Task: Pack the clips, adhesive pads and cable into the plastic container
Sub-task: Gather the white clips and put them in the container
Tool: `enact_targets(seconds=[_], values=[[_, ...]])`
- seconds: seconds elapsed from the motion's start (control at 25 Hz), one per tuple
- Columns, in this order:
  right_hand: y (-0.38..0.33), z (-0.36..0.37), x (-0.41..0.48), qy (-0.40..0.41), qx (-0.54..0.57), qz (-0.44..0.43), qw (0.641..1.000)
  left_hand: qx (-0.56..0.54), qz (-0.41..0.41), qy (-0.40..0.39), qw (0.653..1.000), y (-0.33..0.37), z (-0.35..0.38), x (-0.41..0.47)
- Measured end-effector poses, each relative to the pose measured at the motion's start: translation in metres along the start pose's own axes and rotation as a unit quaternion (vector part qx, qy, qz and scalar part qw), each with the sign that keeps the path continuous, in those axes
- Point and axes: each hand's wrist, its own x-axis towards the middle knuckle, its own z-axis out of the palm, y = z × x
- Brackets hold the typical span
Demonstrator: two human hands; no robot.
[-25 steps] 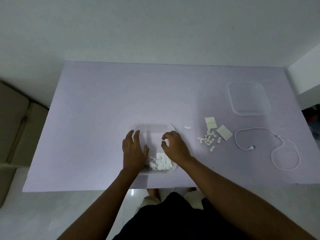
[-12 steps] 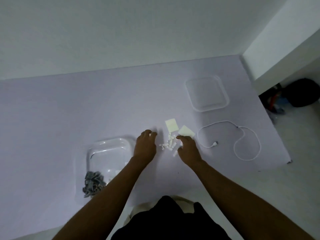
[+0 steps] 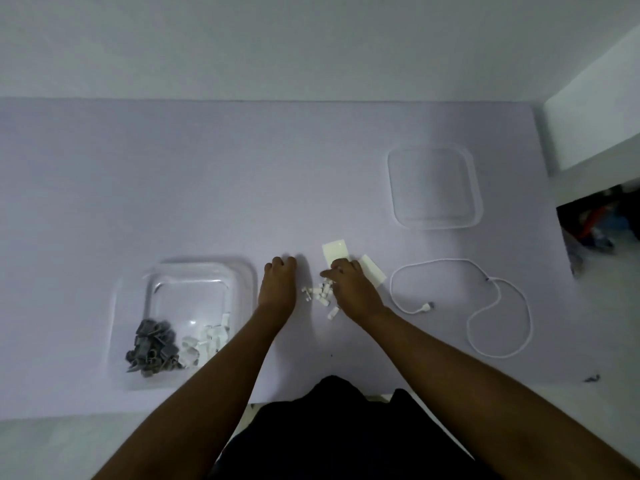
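So a second ago both our hands were down in the plastic container (image 3: 239,282) dropping stuff off, and now they've swung over to the loose pile to its right, which we read as one batch delivered and the next scoop about to start. Going left to right: the container sits open on the bench (image 3: 173,185), and along its near edge there's a heap of grey clips (image 3: 150,344) with a smaller bunch of white clips (image 3: 204,341) right beside them; the far half of it looks bare. Just right of it, our left hand (image 3: 278,287) rests knuckles-up on the bench with the fingers curled under, not visibly holding anything, though we honestly can't tell if something tiny is tucked in there. Next come the loose white clips (image 3: 320,296), scattered between the two hands. Our right hand (image 3: 349,289) is pressed against them, fingers bent down over the pile's far side like it's raking them together, and whether it's actually got any pinched we can't tell. The adhesive pads (image 3: 334,249) peek out from behind that hand, partly covered by it. Further right the white cable (image 3: 498,306) lies in a loose loop, well clear of everything. Behind it sits the clear lid (image 3: 434,221), flat and with nothing on it. So pads and cable are yet to be packed.
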Motion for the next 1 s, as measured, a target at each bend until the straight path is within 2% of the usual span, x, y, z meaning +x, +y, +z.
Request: enact_targets(seconds=[0.36,0.6,0.84,1.0], values=[[-0.002,-0.005,0.0,-0.021,0.02,0.014,0.999,-0.033,-0.027,0.009,0.999,-0.001,0.005,-0.003],[-0.013,0.001,0.0,-0.053,-0.033,0.007,0.998,-0.024,-0.024,0.005,0.999,-0.002,0.002,-0.003],[-0.014,0.006,0.003,-0.05,-0.055,-0.031,0.997,-0.179,-0.074,0.007,0.981,-0.007,-0.003,-0.003],[0.001,0.022,0.01,-0.082,-0.063,-0.041,0.994,-0.196,-0.107,-0.023,0.974,-0.011,-0.001,-0.005]])
